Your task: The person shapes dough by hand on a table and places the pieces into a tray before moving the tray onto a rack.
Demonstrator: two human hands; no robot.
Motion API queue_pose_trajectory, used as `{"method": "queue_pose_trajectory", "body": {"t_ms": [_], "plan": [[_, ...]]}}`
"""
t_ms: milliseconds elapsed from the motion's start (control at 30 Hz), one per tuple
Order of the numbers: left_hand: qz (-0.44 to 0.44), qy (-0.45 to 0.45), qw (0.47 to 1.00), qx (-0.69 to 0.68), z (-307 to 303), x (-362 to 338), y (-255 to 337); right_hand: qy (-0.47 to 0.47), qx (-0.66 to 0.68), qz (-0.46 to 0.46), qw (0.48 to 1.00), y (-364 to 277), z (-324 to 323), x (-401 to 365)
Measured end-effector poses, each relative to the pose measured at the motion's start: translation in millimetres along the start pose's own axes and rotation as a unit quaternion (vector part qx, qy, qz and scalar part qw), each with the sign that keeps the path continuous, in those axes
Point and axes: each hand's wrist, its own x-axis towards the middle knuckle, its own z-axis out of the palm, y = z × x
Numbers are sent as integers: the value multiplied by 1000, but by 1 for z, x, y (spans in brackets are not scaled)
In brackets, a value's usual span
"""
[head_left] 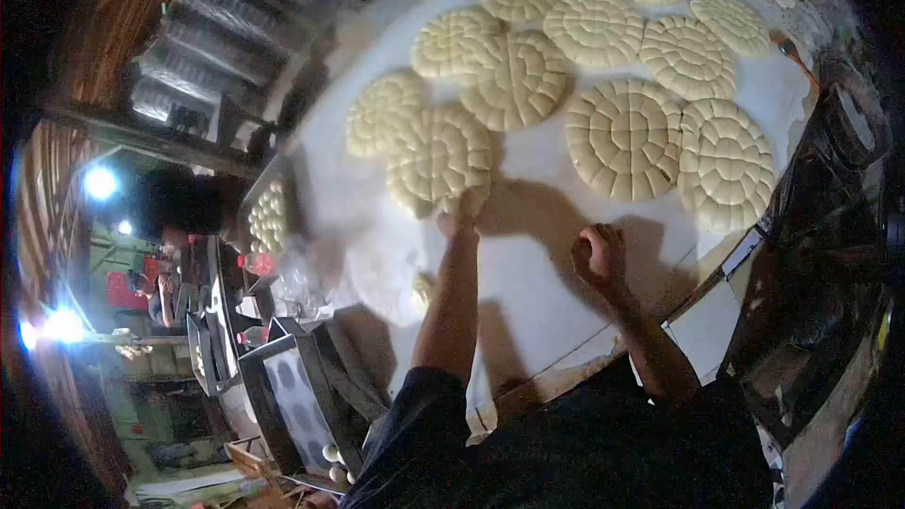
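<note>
- Cream dough, a round (pixel 436 158) scored into segments, lay left of the frame's centre on the white worktop (pixel 551 311), just beyond the left hand (pixel 462 212), with no clear long axis.
- That hand, nearer, touched its lower-right edge; its grip was unclear.
- The right hand (pixel 600 256) curled apart, rightward; closure and contents were unclear.

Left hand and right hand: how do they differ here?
The left hand is at the near edge of a scored dough round; the right hand is apart from the dough, over the table. The left hand reaches farther out, while the right hand is nearer the body, fingers curled. Both are bare.
</note>
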Motion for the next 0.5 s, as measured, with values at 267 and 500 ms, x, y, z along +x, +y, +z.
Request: {"method": "queue_pose_trajectory", "body": {"t_ms": [267,500], "plan": [[182,84,966,165,-112,-159,-52,-255,-85,-199,942,-98,23,-29],[185,162,920,306,-252,-210,-113,-382,-180,-33,906,-181,50,-79]]}}
